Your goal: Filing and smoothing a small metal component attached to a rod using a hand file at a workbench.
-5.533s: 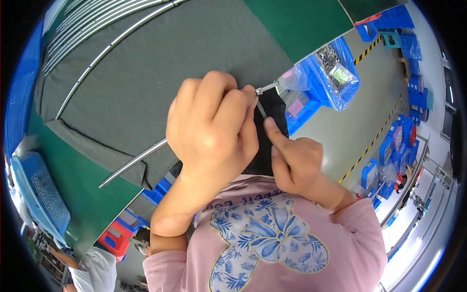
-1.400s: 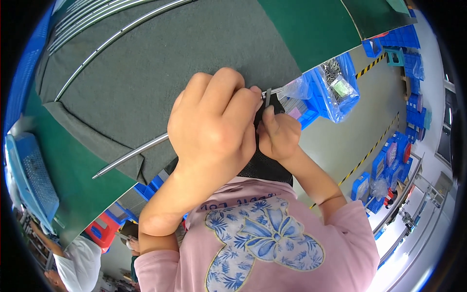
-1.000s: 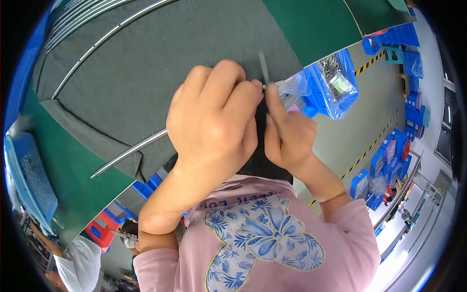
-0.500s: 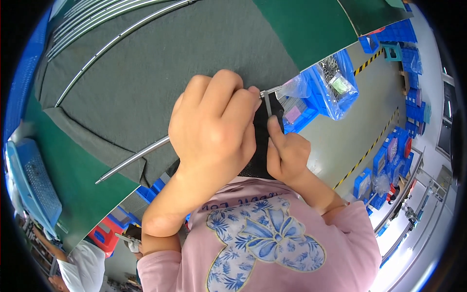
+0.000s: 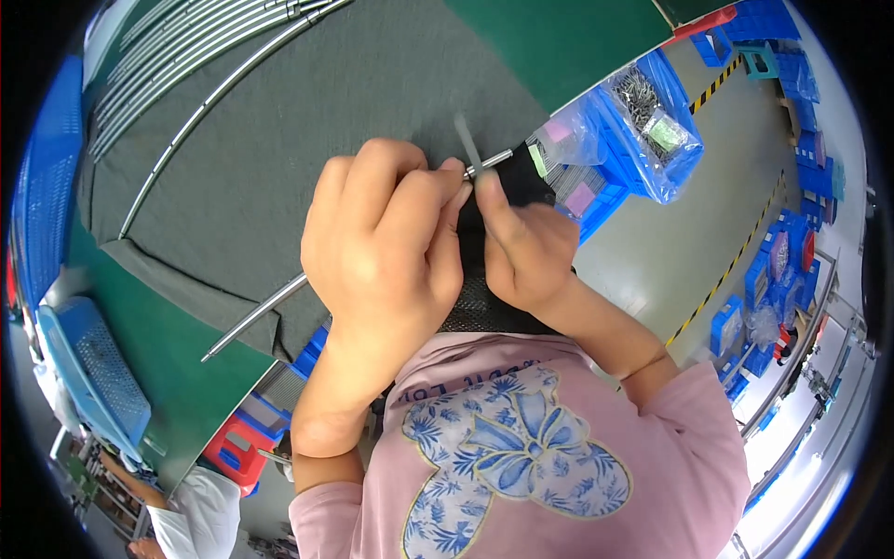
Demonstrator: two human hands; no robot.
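My left hand [image 5: 377,242] is closed round a thin shiny metal rod [image 5: 256,317], which slants across in front of me. One end sticks out to the lower left, and the other shows just past my fingertips. In my right hand [image 5: 535,247], a narrow flat grey strip like a file [image 5: 467,142] is pinched with the thumb along it. The strip crosses the rod near its right end, its far tip blurred by motion. Whether the two touch is hard to make out. Both hands are above a dark grey cloth [image 5: 279,140].
Several metal rods [image 5: 186,130] lie on the cloth at the far left. A blue bin [image 5: 684,172] of small metal parts stands to the right. Blue baskets [image 5: 107,363] line the left side of the green table [image 5: 596,47]. Another person's white sleeve [image 5: 200,512] shows at lower left.
The strip has slid farther away across the rod, with its tip beyond it now. More of the rod's right end shows past the strip. The whole view has shifted slightly.
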